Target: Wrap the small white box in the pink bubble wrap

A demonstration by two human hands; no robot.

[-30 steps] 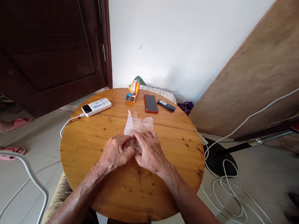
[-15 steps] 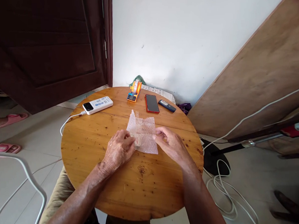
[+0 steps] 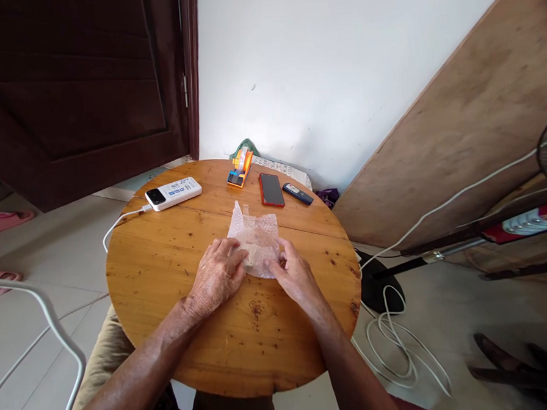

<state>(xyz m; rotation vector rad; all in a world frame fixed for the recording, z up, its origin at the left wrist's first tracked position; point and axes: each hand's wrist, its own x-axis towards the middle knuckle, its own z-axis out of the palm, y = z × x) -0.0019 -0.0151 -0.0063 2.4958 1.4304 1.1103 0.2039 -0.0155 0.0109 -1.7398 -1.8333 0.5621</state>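
Note:
A crumpled sheet of clear bubble wrap [image 3: 259, 230] lies on the round wooden table [image 3: 263, 358], with a strip of clear tape sticking up at its far edge. My left hand [image 3: 219, 268] is at its left side, fingers curled and thumb pressed down on the wrap. Along the right edge, my right hand [image 3: 296, 272] has thumb and fingers closed on the film. Something flat seems to show through the wrap between the hands, but I cannot make out what.
Toward the back stand an orange tape dispenser [image 3: 240, 167], a red-cased phone [image 3: 271, 189] and a dark blue handheld device [image 3: 298, 193]. A white power bank [image 3: 174, 193] with a cable lies at the left. A white wall [image 3: 294, 75] rises behind; coiled cable [image 3: 398, 357] covers floor at right.
My right hand has moved inward and folded the right part of the bubble wrap toward the middle. My left hand stays nearly in place. The view has shifted slightly to the right.

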